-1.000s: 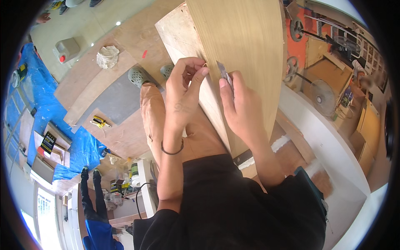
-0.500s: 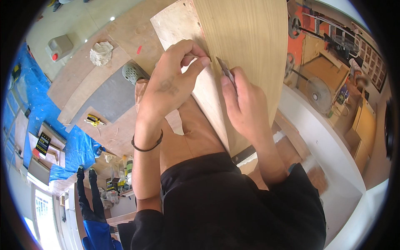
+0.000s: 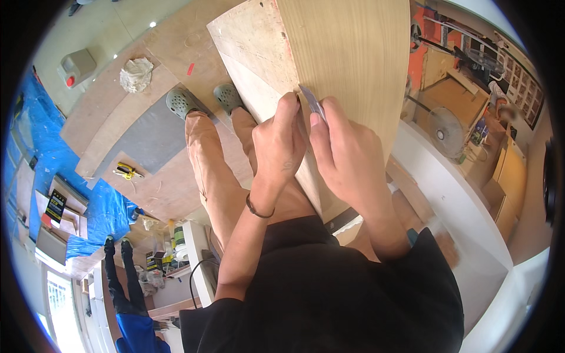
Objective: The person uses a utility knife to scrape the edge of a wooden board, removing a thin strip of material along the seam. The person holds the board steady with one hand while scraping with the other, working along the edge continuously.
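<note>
Closed round a utility knife [image 3: 318, 109], my right hand [image 3: 351, 154] is low over the wood-grain face of a large wooden panel [image 3: 347, 53]. The knife's blade slants up and left, close to the panel's long edge. My left hand [image 3: 278, 141] is bent into a pinch at that same edge, just left of the blade, its knuckles toward the pale side face [image 3: 253, 53] of the piece. What its fingers hold, if anything, is hidden. A few dark and reddish marks show along the edge above both hands.
Pliers with yellow handles [image 3: 127, 171], a crumpled white bundle [image 3: 136, 75] and a jug with a red cap [image 3: 77, 67] lie on the left floor. Blue sheeting [image 3: 109, 212] spreads beyond. A fan [image 3: 442, 134] stands right. A person in blue [image 3: 138, 332] is lower left.
My left hand has moved right and down along the edge, turning from an open-backed pinch to a tighter one beside the knife. The knife has shifted slightly left and down.
</note>
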A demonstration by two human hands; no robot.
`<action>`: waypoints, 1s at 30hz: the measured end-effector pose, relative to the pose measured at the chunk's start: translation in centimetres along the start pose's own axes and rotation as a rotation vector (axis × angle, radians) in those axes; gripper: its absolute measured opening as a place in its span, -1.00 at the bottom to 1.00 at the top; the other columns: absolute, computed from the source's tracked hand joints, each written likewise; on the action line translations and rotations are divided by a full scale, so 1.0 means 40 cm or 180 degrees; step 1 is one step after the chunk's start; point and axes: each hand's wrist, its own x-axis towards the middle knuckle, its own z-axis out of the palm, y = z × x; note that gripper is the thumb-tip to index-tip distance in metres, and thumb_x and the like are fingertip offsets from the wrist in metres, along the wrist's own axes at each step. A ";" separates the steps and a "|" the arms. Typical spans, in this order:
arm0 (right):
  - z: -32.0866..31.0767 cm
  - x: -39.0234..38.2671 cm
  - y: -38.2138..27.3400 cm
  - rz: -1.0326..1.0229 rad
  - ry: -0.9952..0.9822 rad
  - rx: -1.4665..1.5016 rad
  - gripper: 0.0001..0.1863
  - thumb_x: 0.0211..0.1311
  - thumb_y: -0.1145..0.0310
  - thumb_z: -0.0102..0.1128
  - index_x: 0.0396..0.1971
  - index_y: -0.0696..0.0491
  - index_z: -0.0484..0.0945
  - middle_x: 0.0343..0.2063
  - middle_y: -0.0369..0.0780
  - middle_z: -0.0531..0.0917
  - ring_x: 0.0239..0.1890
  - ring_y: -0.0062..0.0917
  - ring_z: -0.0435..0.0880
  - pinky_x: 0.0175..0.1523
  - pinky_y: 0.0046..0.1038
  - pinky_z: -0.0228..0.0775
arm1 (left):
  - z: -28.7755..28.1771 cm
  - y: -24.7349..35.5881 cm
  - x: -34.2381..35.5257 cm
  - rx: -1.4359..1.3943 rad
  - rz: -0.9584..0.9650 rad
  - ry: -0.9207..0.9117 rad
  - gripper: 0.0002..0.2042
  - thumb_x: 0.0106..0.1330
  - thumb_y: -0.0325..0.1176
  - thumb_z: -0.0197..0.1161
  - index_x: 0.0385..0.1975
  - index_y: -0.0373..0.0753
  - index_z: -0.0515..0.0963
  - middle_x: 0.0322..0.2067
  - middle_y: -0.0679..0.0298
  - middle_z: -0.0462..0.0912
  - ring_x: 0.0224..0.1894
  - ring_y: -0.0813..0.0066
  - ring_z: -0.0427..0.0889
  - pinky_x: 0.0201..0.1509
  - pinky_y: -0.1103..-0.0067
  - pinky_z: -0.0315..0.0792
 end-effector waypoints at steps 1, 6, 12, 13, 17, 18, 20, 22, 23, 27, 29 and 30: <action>0.001 0.001 0.000 0.0004 0.0004 -0.0019 -0.84 0.36 0.34 0.00 -0.29 0.14 0.36 -0.76 -0.16 0.49 -0.74 -0.28 0.53 -0.65 -0.31 0.30 | 0.003 -0.004 -0.004 -0.0008 0.0013 -0.0025 -0.83 0.26 -0.58 0.14 -0.17 -0.32 0.39 -0.57 0.10 0.52 -0.62 0.25 0.51 -0.53 0.53 0.40; 0.005 0.004 -0.002 0.0034 -0.0022 -0.0049 -0.84 0.36 0.34 0.00 -0.28 0.13 0.37 -0.75 -0.17 0.51 -0.74 -0.28 0.54 -0.65 -0.31 0.30 | 0.003 -0.007 -0.004 -0.0011 0.0072 -0.0053 -0.83 0.29 -0.55 0.16 -0.17 -0.37 0.38 -0.49 0.12 0.52 -0.57 0.36 0.48 -0.47 0.59 0.40; 0.007 0.003 -0.005 0.0049 -0.0001 -0.0066 -0.85 0.36 0.34 0.00 -0.31 0.12 0.36 -0.74 -0.17 0.52 -0.73 -0.29 0.54 -0.65 -0.30 0.31 | 0.002 -0.004 -0.005 -0.0023 -0.0016 -0.0079 -0.82 0.29 -0.51 0.19 -0.17 -0.37 0.39 -0.50 0.13 0.49 -0.57 0.37 0.47 -0.49 0.58 0.39; 0.009 0.003 -0.005 0.0048 0.0024 -0.0089 -0.85 0.36 0.34 0.00 -0.32 0.11 0.36 -0.74 -0.17 0.52 -0.73 -0.29 0.54 -0.65 -0.31 0.31 | 0.004 -0.005 -0.006 -0.0037 -0.0022 -0.0078 -0.81 0.29 -0.50 0.20 -0.17 -0.36 0.39 -0.51 0.14 0.49 -0.58 0.37 0.47 -0.49 0.57 0.38; 0.009 0.003 -0.008 0.0049 0.0055 -0.0138 -0.86 0.35 0.35 0.01 -0.33 0.10 0.35 -0.74 -0.17 0.52 -0.74 -0.30 0.54 -0.65 -0.32 0.31 | -0.001 0.001 -0.005 -0.0016 -0.0058 -0.0133 -0.81 0.30 -0.48 0.20 -0.17 -0.36 0.39 -0.53 0.14 0.48 -0.59 0.38 0.45 -0.51 0.56 0.38; 0.008 0.003 -0.008 0.0049 0.0045 -0.0138 -0.86 0.35 0.35 0.01 -0.34 0.10 0.35 -0.74 -0.18 0.52 -0.74 -0.30 0.54 -0.65 -0.32 0.31 | -0.001 0.001 -0.005 -0.0020 -0.0051 -0.0116 -0.82 0.30 -0.48 0.20 -0.18 -0.36 0.39 -0.53 0.14 0.48 -0.59 0.38 0.45 -0.51 0.56 0.37; 0.008 0.003 -0.007 0.0032 0.0048 -0.0118 -0.86 0.34 0.35 0.02 -0.34 0.10 0.35 -0.74 -0.18 0.51 -0.74 -0.31 0.53 -0.65 -0.33 0.31 | -0.001 0.001 -0.005 -0.0039 -0.0037 -0.0081 -0.82 0.30 -0.48 0.20 -0.18 -0.36 0.40 -0.54 0.14 0.48 -0.59 0.38 0.45 -0.51 0.56 0.37; 0.007 0.003 -0.005 0.0017 0.0048 -0.0104 -0.86 0.34 0.35 0.03 -0.34 0.10 0.35 -0.75 -0.19 0.51 -0.74 -0.32 0.53 -0.66 -0.33 0.31 | 0.000 0.000 -0.004 -0.0008 0.0030 -0.0054 -0.82 0.30 -0.49 0.20 -0.18 -0.36 0.40 -0.54 0.14 0.48 -0.59 0.38 0.45 -0.51 0.56 0.37; 0.007 0.002 -0.005 0.0011 0.0046 -0.0099 -0.86 0.34 0.35 0.03 -0.34 0.10 0.35 -0.75 -0.19 0.50 -0.74 -0.32 0.53 -0.66 -0.34 0.30 | 0.001 -0.001 -0.004 0.0008 0.0063 -0.0041 -0.83 0.30 -0.49 0.19 -0.18 -0.36 0.40 -0.54 0.14 0.48 -0.59 0.38 0.46 -0.51 0.56 0.37; 0.010 0.003 -0.004 -0.0042 0.0101 -0.0122 -0.86 0.34 0.36 0.04 -0.33 0.10 0.36 -0.75 -0.20 0.50 -0.74 -0.33 0.53 -0.66 -0.35 0.30 | 0.004 -0.008 -0.007 -0.0019 0.0041 -0.0046 -0.83 0.31 -0.48 0.19 -0.19 -0.36 0.39 -0.53 0.14 0.49 -0.58 0.39 0.47 -0.51 0.57 0.38; 0.008 0.003 -0.006 -0.0010 0.0059 -0.0132 -0.87 0.33 0.36 0.04 -0.33 0.10 0.36 -0.75 -0.20 0.50 -0.74 -0.33 0.53 -0.66 -0.35 0.30 | 0.003 -0.008 -0.007 -0.0050 0.0004 -0.0066 -0.84 0.32 -0.47 0.18 -0.19 -0.35 0.40 -0.52 0.15 0.50 -0.59 0.41 0.47 -0.52 0.58 0.37; 0.007 0.003 -0.007 0.0006 0.0038 -0.0136 -0.87 0.33 0.36 0.04 -0.32 0.10 0.36 -0.75 -0.20 0.51 -0.74 -0.33 0.53 -0.66 -0.35 0.30 | 0.001 -0.008 -0.007 -0.0042 -0.0027 -0.0091 -0.84 0.32 -0.47 0.18 -0.19 -0.35 0.40 -0.52 0.15 0.50 -0.59 0.41 0.47 -0.52 0.58 0.37</action>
